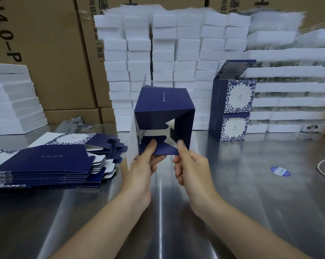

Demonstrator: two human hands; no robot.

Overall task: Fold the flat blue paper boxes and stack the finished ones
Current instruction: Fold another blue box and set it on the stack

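Half-formed box (163, 109), held just above the worktop (251, 193) with its open underside turned toward me. I am pinching its nearest bottom flap with both hands: the left hand (139, 171) is clamping the flap's left part, thumb on top and fingers (158, 158) curled beneath. The right hand (189, 165) is gripping the flap's right corner in the same way. The locking flaps are meeting but not closing, and a star-shaped gap is showing between them, so I judge the bottom to be mid-assembly. A white side flap is hanging loose at the box's left edge.

To the right of this box and farther back, two finished boxes (232, 109) are standing one on the other, the upper with its lid flap raised. To its left, many flat blanks (45, 161) are lying in two overlapping piles. I judge the task to be at an early stage, with most of the folding left. Behind the box, white foam blocks (158, 53) and brown cartons (45, 53) are forming the backdrop.
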